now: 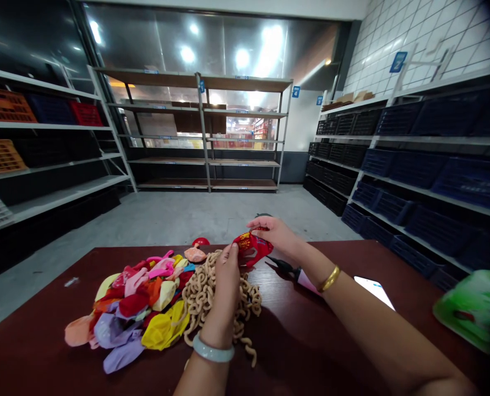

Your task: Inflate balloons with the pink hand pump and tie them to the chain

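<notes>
Both hands are raised above a dark red table (311, 341). Between them is a small red packet (250, 247) with printed marks. My left hand (227, 275) pinches its left edge, and a pale bangle sits on that wrist. My right hand (275, 234) grips the packet's top right corner, with a gold bangle on that wrist. Just under the hands lies a heap of beige rope or chain-like rings (206, 297). Left of it is a pile of several limp coloured balloons (137, 308).
A black-handled tool (284, 267) and a white phone-like slab (373, 290) lie on the table right of the hands. A green plastic object (476, 308) sits at the right edge. Metal shelving with crates (414, 165) lines both sides and the far wall.
</notes>
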Demonstrator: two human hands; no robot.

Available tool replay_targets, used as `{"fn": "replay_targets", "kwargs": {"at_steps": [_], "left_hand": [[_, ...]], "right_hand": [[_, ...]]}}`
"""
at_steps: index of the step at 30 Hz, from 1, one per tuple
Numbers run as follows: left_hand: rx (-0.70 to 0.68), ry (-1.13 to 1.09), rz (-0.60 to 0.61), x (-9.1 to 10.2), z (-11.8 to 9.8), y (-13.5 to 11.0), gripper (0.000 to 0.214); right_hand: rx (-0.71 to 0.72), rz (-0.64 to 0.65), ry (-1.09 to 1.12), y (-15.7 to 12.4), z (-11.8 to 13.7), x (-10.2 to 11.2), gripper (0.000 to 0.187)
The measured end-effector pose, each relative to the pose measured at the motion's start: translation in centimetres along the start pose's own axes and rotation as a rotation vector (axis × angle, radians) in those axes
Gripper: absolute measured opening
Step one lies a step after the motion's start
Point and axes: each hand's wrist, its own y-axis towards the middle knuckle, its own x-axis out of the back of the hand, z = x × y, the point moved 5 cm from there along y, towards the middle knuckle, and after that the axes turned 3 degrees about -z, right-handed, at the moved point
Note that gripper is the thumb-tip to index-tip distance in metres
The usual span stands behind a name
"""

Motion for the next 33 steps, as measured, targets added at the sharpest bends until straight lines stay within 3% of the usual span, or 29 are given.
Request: {"fn": "replay_targets", "kwargs": {"at_steps": [7, 10, 12, 17, 21, 23, 26, 30, 33], "left_hand": [[0.294, 0.128, 0.208, -1.6, 1.5, -0.7, 0.012], [0.444, -0.023, 0.38, -2.2, 1.4, -1.9, 0.013], [0.491, -0.206, 0.413, -2.3, 1.0, -2.4, 0.012], [0.593, -0.618, 0.222, -2.6, 1.0, -2.4, 0.018], [0.671, -0.842, 0.063, -3.1, 2.3, -2.4, 0.027], [0.681, -0.887, 0.04, -3.2, 2.7, -2.4, 0.027], [0.659, -0.906, 0.045, -3.3, 2.7, -2.3, 0.025], [0.608, -0.927, 0.091, -3.1, 1.7, -1.9, 0.026], [0.543, -0.923, 0.11, -2.3, 0.7, -1.4, 0.027]], "right_hand": [[-0.062, -0.035, -0.063, -2.3, -2.3, 2.4, 0.021], [-0.072, -0.025, -0.074, -3.3, -3.4, 3.2, 0.023], [-0.077, -0.012, -0.098, -4.1, -4.2, 3.5, 0.025], [-0.109, 0.039, -0.257, -7.4, -6.2, 3.7, 0.03], [-0.028, -0.091, -0.785, -11.9, -6.3, 5.7, 0.044], [-0.115, -0.156, -1.004, -14.4, -7.1, 7.2, 0.057], [-0.234, -0.153, -1.199, -17.2, -8.8, 8.6, 0.072], [-0.257, -0.188, -1.346, -17.9, -9.4, 9.1, 0.049], [-0.158, -0.312, -1.357, -16.2, -7.1, 8.8, 0.044]]}}
